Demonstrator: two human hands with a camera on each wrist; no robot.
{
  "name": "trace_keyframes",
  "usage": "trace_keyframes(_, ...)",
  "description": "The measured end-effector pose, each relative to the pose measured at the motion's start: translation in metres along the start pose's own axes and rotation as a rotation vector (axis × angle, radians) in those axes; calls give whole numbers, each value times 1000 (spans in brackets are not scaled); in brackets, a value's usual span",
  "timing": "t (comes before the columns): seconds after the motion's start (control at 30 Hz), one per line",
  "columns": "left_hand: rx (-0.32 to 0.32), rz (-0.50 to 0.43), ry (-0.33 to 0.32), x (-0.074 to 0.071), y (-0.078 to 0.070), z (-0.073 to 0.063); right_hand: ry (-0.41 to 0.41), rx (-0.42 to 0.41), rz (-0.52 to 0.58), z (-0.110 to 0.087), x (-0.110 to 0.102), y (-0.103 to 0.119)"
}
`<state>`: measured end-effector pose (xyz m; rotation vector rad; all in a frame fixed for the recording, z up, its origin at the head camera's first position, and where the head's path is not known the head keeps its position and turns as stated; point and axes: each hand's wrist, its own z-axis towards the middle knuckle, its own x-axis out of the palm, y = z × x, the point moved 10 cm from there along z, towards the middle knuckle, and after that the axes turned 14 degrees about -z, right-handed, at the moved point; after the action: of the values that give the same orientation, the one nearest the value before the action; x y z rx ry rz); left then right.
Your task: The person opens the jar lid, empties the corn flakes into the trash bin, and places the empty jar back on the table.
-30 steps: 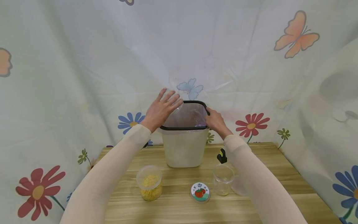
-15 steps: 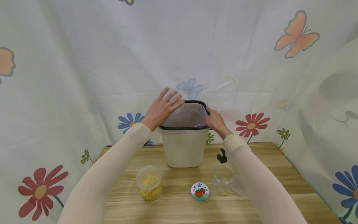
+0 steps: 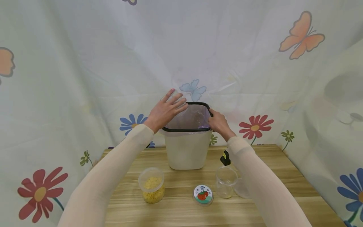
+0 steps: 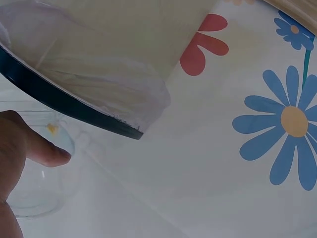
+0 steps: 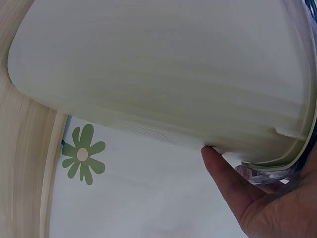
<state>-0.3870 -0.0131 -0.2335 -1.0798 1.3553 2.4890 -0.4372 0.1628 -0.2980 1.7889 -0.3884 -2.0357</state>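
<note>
A cream trash bin [image 3: 187, 151] with a black rim stands at the back of the table, lined with a thin clear bag [image 4: 119, 91]. My left hand [image 3: 166, 112] holds a clear plastic jar [image 4: 47, 186] at the bin's left rim, its thumb laid along the jar's side. A yellow bit [image 4: 52, 129] sticks inside that jar; the back of the hand hides most of it in the head view. My right hand [image 3: 219, 122] grips the bin's right rim, the thumb [image 5: 223, 171] against the outer wall and the other fingers over the bagged edge.
Nearer on the wooden table [image 3: 175, 214] are a clear jar of yellow pieces [image 3: 153, 195], a round lid with tomatoes printed on it [image 3: 202, 194] and another clear jar [image 3: 226, 183]. A clear disc [image 3: 242, 189] and a small black object [image 3: 225, 158] lie by the right sleeve.
My left hand has shifted very slightly to the right over the bin's left rim. The right hand and the bin have stayed where they were.
</note>
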Motion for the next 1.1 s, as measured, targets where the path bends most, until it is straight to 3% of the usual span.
trace_keyframes(0.33, 28, 12, 65, 6, -3, 1, 3, 4, 10, 0, 0, -1)
trace_keyframes(0.77, 68, 104, 128, 11, -9, 0, 2, 3, 8, 0, 2, 1)
trace_keyframes(1.1, 59, 143, 54, -13, -4, 5, 15, -2, 21, 0, 2, 2)
